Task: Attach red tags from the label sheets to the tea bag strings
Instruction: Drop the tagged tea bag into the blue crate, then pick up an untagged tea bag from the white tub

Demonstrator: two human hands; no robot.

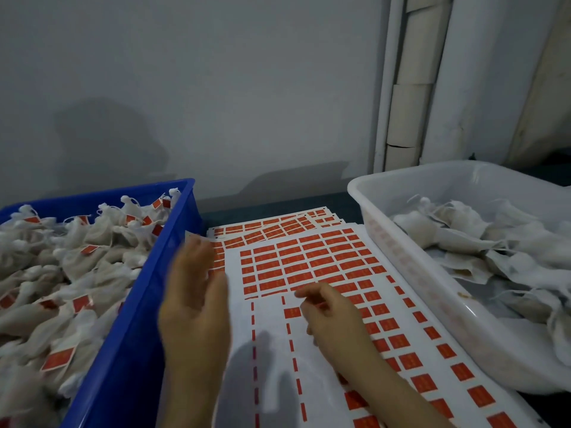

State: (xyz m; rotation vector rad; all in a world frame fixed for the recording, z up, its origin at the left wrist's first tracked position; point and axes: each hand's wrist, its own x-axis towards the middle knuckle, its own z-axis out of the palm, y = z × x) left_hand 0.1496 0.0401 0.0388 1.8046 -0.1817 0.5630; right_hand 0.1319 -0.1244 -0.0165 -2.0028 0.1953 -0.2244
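White label sheets covered in rows of red tags lie stacked between two bins. The lower left part of the top sheet is bare backing with thin red strips. My left hand hovers blurred over the sheets' left edge beside the blue bin, fingers straight and holding nothing. My right hand is on the top sheet with fingers curled, fingertips at a red tag; whether it pinches the tag is unclear. Tea bags with red tags fill the blue bin. Untagged tea bags lie in the white bin.
The blue bin stands at the left, the white bin at the right, both touching the sheets. A grey wall rises close behind, with a white pipe casing at the right.
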